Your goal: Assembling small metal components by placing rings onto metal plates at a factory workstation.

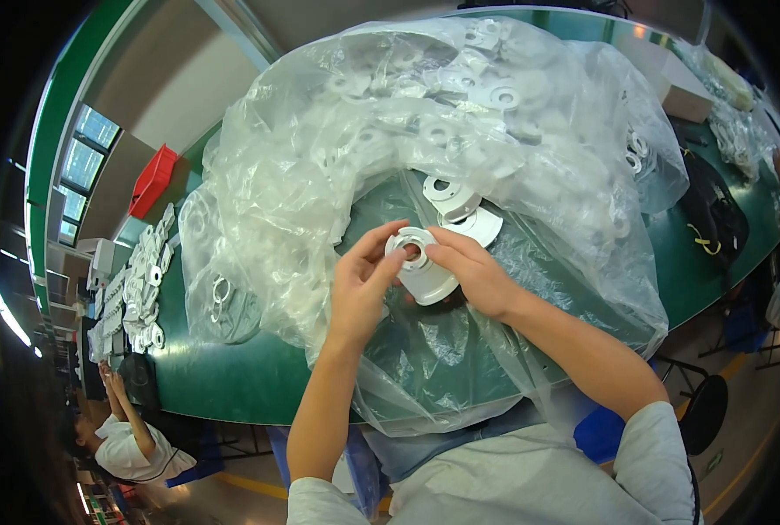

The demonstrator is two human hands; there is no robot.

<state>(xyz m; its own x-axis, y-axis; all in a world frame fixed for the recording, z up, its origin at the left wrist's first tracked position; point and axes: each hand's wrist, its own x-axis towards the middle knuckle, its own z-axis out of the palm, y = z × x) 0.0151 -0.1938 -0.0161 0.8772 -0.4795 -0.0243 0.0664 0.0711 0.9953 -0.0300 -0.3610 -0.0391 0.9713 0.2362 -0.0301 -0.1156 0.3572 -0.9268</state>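
Note:
Both hands grip one white plastic part, which has a ring with a round hole at the top and a wide rounded plate below. My left hand pinches its left side, the thumb at the ring's hole. From the other side, my right hand closes on it, thumb on the ring's right edge. Just beyond the hands, another white part with a round hole lies against a white curved plate. A large clear plastic bag spreads around them, with many similar white parts inside.
The bag covers much of the green table. Rows of white parts and a red bin are at the left. A white box and a black bag stand at the right. A co-worker sits at lower left.

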